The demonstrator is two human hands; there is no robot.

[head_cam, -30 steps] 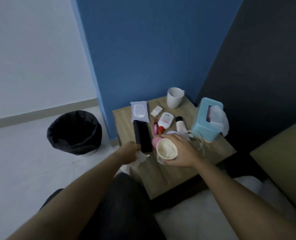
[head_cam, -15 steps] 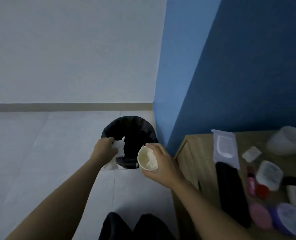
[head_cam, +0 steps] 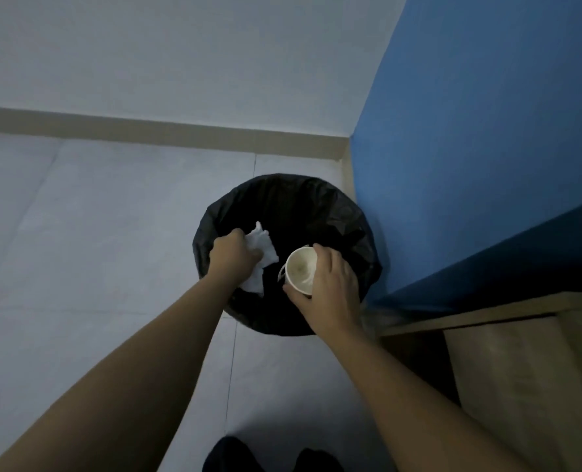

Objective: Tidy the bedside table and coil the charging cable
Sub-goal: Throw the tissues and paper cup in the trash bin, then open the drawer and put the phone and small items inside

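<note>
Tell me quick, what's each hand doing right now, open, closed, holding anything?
Left hand: closed on a crumpled white tissue, over the black bin.
Right hand: closed around a paper cup, also over the bin.

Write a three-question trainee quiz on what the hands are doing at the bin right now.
1. True or false: the left hand grips a crumpled white tissue.
2. What does the right hand hold? A) ceramic mug B) paper cup C) bottle
3. Fill in: both hands are over the black-lined ____.

Key: 1 true; 2 B; 3 trash bin
</note>
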